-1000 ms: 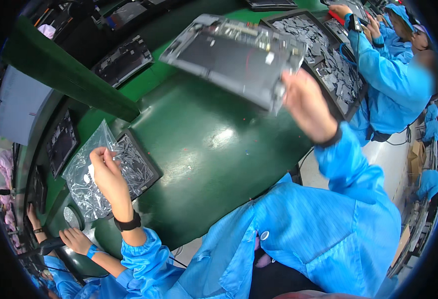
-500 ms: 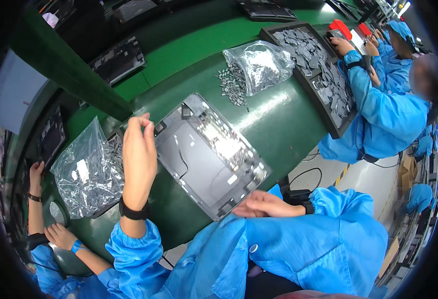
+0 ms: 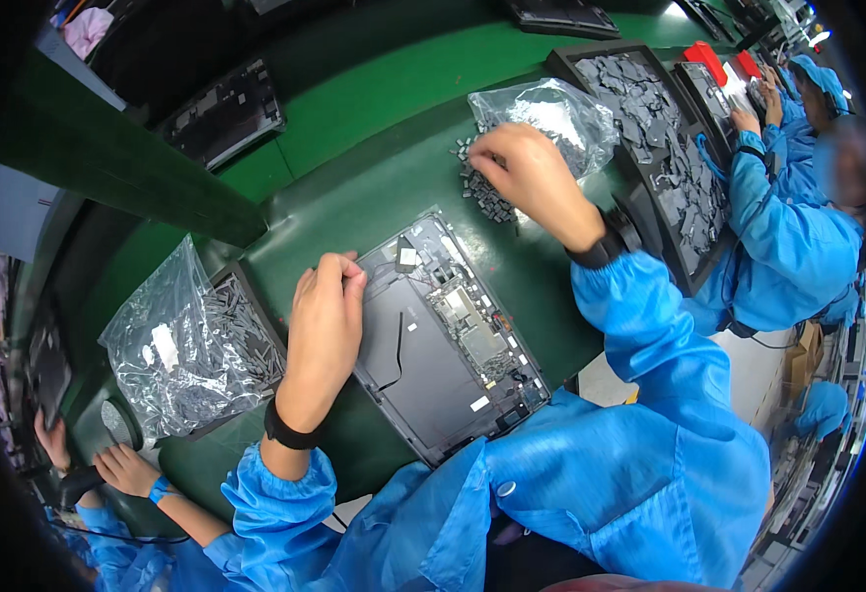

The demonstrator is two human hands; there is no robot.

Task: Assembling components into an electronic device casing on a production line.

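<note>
Open chassis (image 3: 448, 340): flat, rectangular dark-grey shell lying face-up on the worktop (image 3: 354, 197), in front of the person; matte panel at the near-left part, circuit boards and small metal parts along the far-right part.
Long axis: runs from the far left, near the left hand, to the near right, toward the person's body.
Labels on chassis: a small white square near the far corner; a small white rectangle near the near edge.
Left hand (image 3: 323, 331): lies palm-down along the chassis's left edge, fingers (image 3: 339, 276) bent over the far-left corner and pressing on it, not wrapped around anything.
Right hand (image 3: 530, 178): reaches to the heap of small parts (image 3: 482, 187); fingertips are drawn together on the heap, whether a piece is pinched cannot be told.
Small parts: tiny dark-grey blocks, loose on the worktop, just beside the clear bag (image 3: 551, 113).
Clear bag: crinkled glossy plastic, behind the right hand.
Second bag (image 3: 177, 345): crumpled transparent plastic with a white label patch, lying over a black tray (image 3: 255, 316) of grey strips, left of the left hand.
Right tray (image 3: 665, 148): black, rectangular, filled with flat grey pieces.
Worktop: smooth green mat with a soft sheen.
Sleeves: shiny blue fabric; black wristbands on both wrists.
</note>
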